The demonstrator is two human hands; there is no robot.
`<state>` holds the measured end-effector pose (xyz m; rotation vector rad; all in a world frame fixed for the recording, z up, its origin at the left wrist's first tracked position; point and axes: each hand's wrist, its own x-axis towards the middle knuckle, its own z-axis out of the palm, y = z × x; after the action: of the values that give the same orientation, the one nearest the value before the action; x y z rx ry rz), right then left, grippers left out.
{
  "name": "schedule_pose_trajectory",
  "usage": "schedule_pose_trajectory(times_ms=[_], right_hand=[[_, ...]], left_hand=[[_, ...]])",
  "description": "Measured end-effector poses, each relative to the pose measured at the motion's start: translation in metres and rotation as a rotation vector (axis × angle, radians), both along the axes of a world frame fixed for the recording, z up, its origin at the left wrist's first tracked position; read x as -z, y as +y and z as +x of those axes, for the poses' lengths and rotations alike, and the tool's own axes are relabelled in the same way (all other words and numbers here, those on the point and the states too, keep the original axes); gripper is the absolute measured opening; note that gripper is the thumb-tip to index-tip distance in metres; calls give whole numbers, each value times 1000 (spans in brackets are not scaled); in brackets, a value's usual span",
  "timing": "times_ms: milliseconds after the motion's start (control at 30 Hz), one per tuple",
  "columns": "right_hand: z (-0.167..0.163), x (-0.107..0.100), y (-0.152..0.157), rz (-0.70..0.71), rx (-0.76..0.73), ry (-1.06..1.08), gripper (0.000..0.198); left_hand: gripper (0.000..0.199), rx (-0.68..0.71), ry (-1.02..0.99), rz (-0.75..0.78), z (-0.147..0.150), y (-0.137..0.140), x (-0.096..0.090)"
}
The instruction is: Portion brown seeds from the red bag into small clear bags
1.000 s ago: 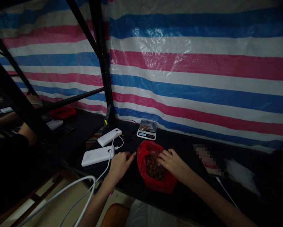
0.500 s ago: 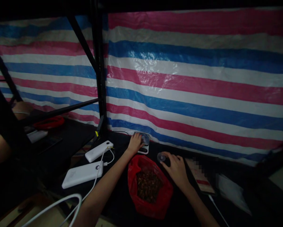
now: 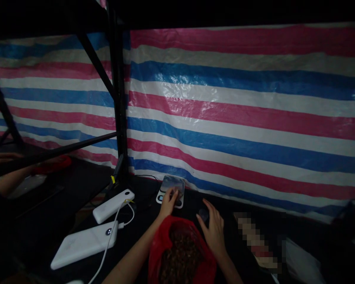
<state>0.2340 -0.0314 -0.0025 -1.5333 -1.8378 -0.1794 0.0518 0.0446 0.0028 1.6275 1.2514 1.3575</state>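
At the back of the dark table lies a small digital scale (image 3: 169, 182), white-edged with a shiny plate. My left hand (image 3: 168, 203) is over its front part, fingertips drawn together in a pinch; whatever they hold, if anything, is too small to make out. My right hand (image 3: 215, 227) is right of it, thumb and fingers curved around a small round clear cup (image 3: 203, 214), which looks dark here. Between my forearms stands an open red plastic bag (image 3: 159, 250) full of small brown pieces (image 3: 180, 254), its lower part cut off by the frame.
Two white power banks (image 3: 85, 242) with a white cable (image 3: 104, 248) lie at left. On the right are a partly pixelated flat object (image 3: 256, 240) and a clear plastic bag (image 3: 303, 262). A black metal frame (image 3: 119, 98) rises at left; beyond it another person's arms (image 3: 13, 179) show.
My left hand has drawn back from the scale's plate to its front, its fingers now pinched. My right hand stays around the small cup. The whole view has shifted, with the bag lower.
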Motion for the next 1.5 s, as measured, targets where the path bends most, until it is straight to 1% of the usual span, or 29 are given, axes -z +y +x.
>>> schedule_pose_trajectory(times_ms=[67,133,200,233,267,333,400,500,667,900,1100,1200,1267,1367,1500], right_hand=[[-4,-5,-2,-17,-34,61,41],[-5,-4,-2,-47,-57,140,33],[-2,0,-1,-79,-87,270,27],[0,2,-1,-89,-99,352,26],[2,5,-1,-94,-108,432,25],[4,7,0,-104,-117,552,24],[5,7,-1,-123,-124,606,24],[6,5,-2,-155,-128,635,25],[8,4,-2,-159,-82,582,25],[-4,0,-4,-101,-29,455,25],[-3,4,0,-103,-5,520,20],[2,7,2,-137,-73,579,19],[4,9,3,-131,-129,599,19],[5,9,2,-92,-161,588,17],[2,8,0,-111,-187,505,14]], left_hand=[[36,212,-117,-65,15,-20,2],[40,400,-184,-110,27,-40,4],[43,516,-213,-151,35,-53,8],[44,538,-215,-169,37,-56,11],[43,533,-210,-182,37,-58,14],[39,471,-175,-185,36,-56,18],[36,410,-122,-162,33,-50,20],[34,368,-96,-130,28,-42,16],[29,268,-151,-99,23,-40,6],[30,201,-94,-35,25,-43,4],[30,173,-23,47,26,-46,6],[28,187,-3,58,27,-47,7],[27,222,1,55,27,-47,6],[24,258,11,56,26,-47,5],[23,280,55,71,26,-49,7]])
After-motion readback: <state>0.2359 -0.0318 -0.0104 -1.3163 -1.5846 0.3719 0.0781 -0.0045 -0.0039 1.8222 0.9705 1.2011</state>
